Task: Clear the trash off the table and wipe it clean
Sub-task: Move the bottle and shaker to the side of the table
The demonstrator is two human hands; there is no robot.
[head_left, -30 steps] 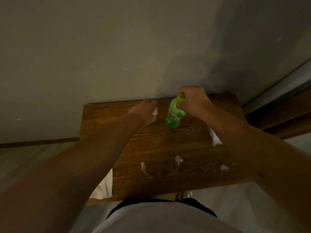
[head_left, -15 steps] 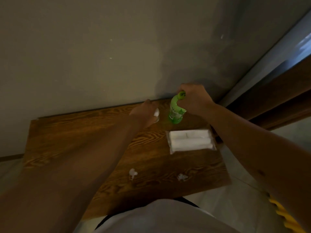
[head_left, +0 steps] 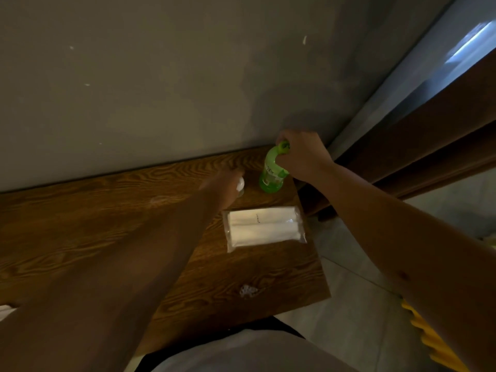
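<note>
The right hand [head_left: 300,154] still grips the green bottle [head_left: 271,173] by its neck at the counter's [head_left: 80,224] far right corner. The left hand [head_left: 224,187], blurred, keeps clutching something white. One paper scrap [head_left: 248,290] remains in view instead of two, near the tissue pack [head_left: 264,227].

Just one view here, a wide-angle head cam looking forward and steeply down past the wearer's chest. It faces the wall [head_left: 161,89], close over the wooden table [head_left: 80,224], with both forearms reaching away from the lens. There's no second view to overlap with.
</note>
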